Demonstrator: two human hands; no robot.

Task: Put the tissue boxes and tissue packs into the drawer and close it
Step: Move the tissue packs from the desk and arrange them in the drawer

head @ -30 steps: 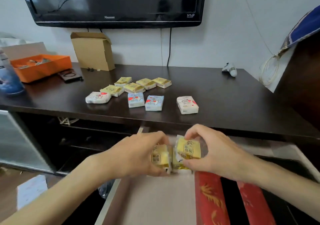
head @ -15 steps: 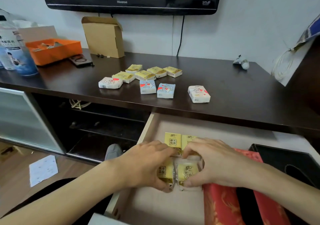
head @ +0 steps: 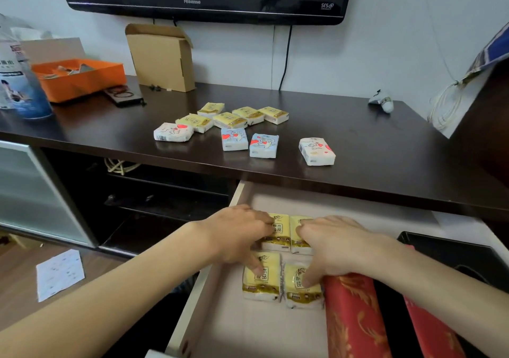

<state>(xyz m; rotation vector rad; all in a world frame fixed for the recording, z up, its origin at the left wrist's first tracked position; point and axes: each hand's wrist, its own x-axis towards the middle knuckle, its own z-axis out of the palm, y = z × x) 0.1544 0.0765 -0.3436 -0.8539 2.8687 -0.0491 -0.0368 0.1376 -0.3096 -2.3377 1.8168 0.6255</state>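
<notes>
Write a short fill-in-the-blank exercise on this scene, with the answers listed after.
1. The yellow tissue packs in the open drawer number ____.
2. The left hand and right hand both rest on packs lying in the ____.
3. Yellow packs left on the dark tabletop number ____.
4. The box left of the cardboard box is coloured ____.

Missing words: four; drawer; five; orange

A second ago both hands held two yellow tissue packs above the open drawer [head: 237, 327]. Those two packs [head: 281, 280] now lie flat on the drawer floor, side by side, just beside the red tissue box [head: 349, 311]. The left hand [head: 237, 236] and right hand [head: 333, 244] have released their grasp and rest fingers spread on top.
</notes>
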